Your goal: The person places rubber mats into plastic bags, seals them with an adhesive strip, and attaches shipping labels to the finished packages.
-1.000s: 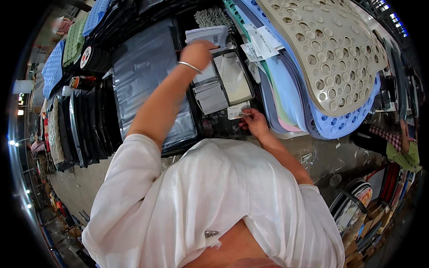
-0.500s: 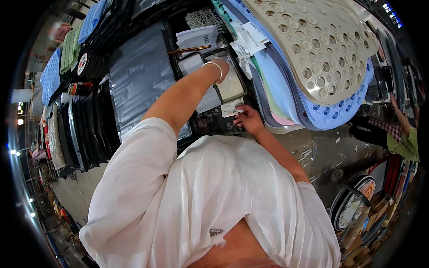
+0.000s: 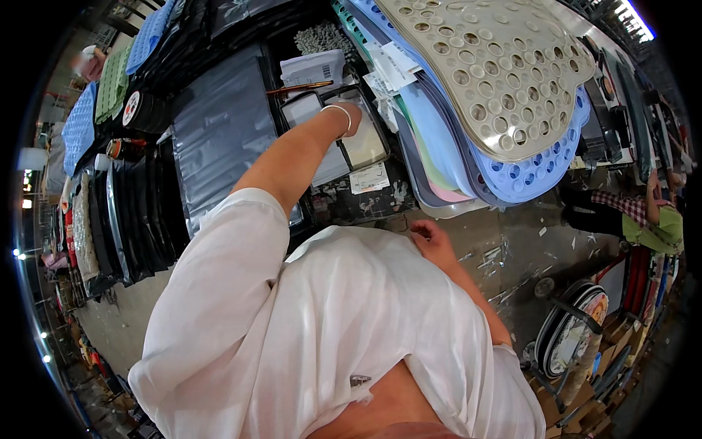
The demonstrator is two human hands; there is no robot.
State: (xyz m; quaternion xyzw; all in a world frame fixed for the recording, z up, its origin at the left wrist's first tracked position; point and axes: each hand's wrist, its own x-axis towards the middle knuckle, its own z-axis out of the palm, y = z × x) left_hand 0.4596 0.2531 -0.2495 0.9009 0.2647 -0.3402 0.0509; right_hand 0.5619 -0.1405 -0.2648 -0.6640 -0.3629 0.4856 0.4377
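My left hand [image 3: 352, 118], with a pale bracelet at the wrist, reaches into a black-rimmed tray [image 3: 385, 139] and over its cream-coloured sheets [image 3: 364, 148]; its fingers are hidden. Next to that tray lies another dark-edged compartment [image 3: 302, 110] with pale sheets. A white printed label [image 3: 369, 179] lies on the dark tabletop [image 3: 351, 205] just in front of the tray. My right hand [image 3: 433, 240] is off the table's near edge, close to my white shirt. Its fingers are curled in, and whatever they may hold is hidden.
A stack of bath mats, beige [image 3: 479, 80] over blue [image 3: 530, 175], overhangs the table on the right. Large grey plastic bags [image 3: 223, 128] lie left of the tray. An orange-brown pen [image 3: 300, 87] crosses its far side. Another person [image 3: 643, 219] stands at the far right.
My right hand has drawn back from the label, down and right toward my body. The label now lies uncovered on the table. My left hand stays over the tray.
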